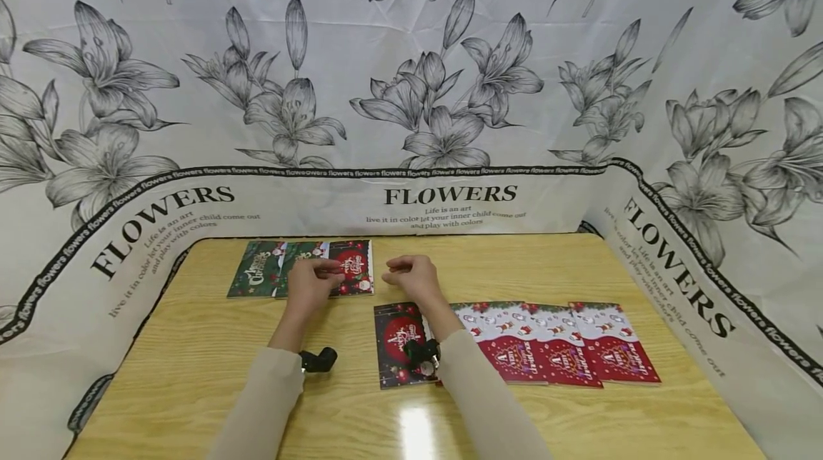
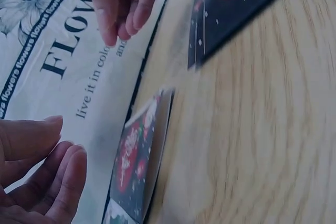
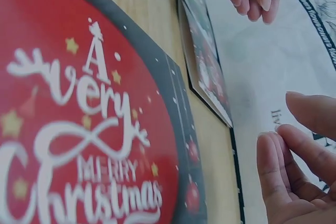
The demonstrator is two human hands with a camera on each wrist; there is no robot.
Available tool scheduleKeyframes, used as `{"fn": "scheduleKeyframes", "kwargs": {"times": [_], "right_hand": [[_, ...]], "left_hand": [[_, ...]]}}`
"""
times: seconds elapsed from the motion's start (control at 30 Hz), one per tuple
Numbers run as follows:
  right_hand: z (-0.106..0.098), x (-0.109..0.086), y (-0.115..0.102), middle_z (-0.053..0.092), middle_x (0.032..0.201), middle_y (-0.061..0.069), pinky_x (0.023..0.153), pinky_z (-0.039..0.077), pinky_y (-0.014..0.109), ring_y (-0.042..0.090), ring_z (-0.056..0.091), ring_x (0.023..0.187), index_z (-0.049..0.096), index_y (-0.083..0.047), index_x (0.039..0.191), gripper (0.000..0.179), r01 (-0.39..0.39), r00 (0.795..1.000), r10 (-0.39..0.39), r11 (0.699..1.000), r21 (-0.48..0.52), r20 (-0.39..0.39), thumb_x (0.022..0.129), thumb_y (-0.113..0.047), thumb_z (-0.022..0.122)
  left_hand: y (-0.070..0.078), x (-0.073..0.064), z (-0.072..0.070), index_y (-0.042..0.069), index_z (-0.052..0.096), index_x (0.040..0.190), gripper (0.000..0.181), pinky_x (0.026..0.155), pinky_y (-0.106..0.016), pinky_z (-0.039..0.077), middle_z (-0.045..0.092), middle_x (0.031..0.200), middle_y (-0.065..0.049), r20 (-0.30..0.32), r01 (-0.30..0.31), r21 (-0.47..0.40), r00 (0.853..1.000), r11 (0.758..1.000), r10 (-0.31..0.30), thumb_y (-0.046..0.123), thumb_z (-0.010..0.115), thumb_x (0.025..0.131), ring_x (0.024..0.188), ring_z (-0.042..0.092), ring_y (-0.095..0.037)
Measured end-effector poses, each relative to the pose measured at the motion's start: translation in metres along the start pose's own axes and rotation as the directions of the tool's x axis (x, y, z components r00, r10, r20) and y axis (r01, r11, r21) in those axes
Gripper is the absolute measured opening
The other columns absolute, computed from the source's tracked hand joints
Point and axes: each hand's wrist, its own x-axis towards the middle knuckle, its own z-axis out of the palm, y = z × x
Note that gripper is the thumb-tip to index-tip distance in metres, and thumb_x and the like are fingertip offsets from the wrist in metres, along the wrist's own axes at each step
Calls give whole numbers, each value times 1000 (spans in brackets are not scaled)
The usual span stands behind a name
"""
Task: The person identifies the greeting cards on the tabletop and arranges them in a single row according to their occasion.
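My left hand (image 1: 311,285) hovers over the right end of the back row of Christmas cards, fingers loosely bent and nothing held. Under and beside it lies a dark card with a red circle (image 1: 358,271), slightly raised like a folded card in the left wrist view. Two green Christmas cards (image 1: 254,276) overlap to its left. To the right of that row, my right hand (image 1: 414,278) is over the table, thumb and fingers apart and holding nothing. Another dark card with a red circle (image 1: 393,342) lies nearer, partly hidden by the right forearm.
Several red and white Christmas cards (image 1: 620,346) overlap in the front row to the right, partly behind the right sleeve. The wooden table (image 1: 514,267) is bordered by a white flower-printed cloth (image 1: 308,210) at the back and sides. Black wrist cameras (image 1: 318,360) sit at both cuffs.
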Motion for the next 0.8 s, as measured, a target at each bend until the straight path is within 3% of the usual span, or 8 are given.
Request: {"fn": "scheduleKeyframes", "kwargs": {"times": [0.27, 0.37, 0.43, 0.6, 0.8], "right_hand": [[-19, -14, 5, 75, 111, 18, 83, 60, 36, 27, 71, 100, 75, 5, 118, 28, 7, 1000, -6, 1000, 28, -27, 92, -4, 80], [-27, -21, 9, 75, 114, 18, 80, 59, 34, 23, 71, 95, 75, 6, 119, 27, 2, 1000, -2, 999, 34, -9, 94, -5, 79], [-32, -25, 11, 75, 116, 18, 71, 57, 32, 18, 68, 86, 75, 5, 120, 28, -16, 1000, 15, 999, 45, 13, 95, -6, 78], [-44, -32, 17, 74, 110, 15, 54, 45, 33, 19, 53, 65, 73, 5, 122, 27, -57, 997, 52, 995, 85, 59, 97, -7, 75], [-51, -35, 25, 75, 98, 11, 60, 49, 32, 20, 60, 71, 75, 6, 117, 23, -63, 995, 60, 997, 41, 78, 96, -5, 75]], "left_hand": [[6, -11, 14, -4, 78, 111, 20, 76, -39, 60, 77, 102, -16, 56, -4, -30, 998, 1000, 6, 2, 80, 92, 89, 72, -29], [3, -17, 20, -4, 79, 109, 18, 77, -38, 58, 77, 102, -14, 75, 16, -27, 997, 1000, -14, 2, 80, 92, 88, 70, -26], [3, -22, 24, -3, 80, 107, 16, 77, -36, 58, 77, 101, -12, 98, 33, -19, 995, 999, -31, 2, 80, 92, 87, 69, -24], [5, -30, 34, -3, 80, 107, 14, 73, -34, 58, 77, 98, -12, 181, 19, -17, 983, 1000, -16, 1, 79, 93, 83, 70, -22], [9, -34, 44, -2, 79, 109, 17, 71, -35, 59, 77, 98, -9, 272, 43, 41, 961, 998, -52, 3, 79, 93, 81, 72, -19]]}}
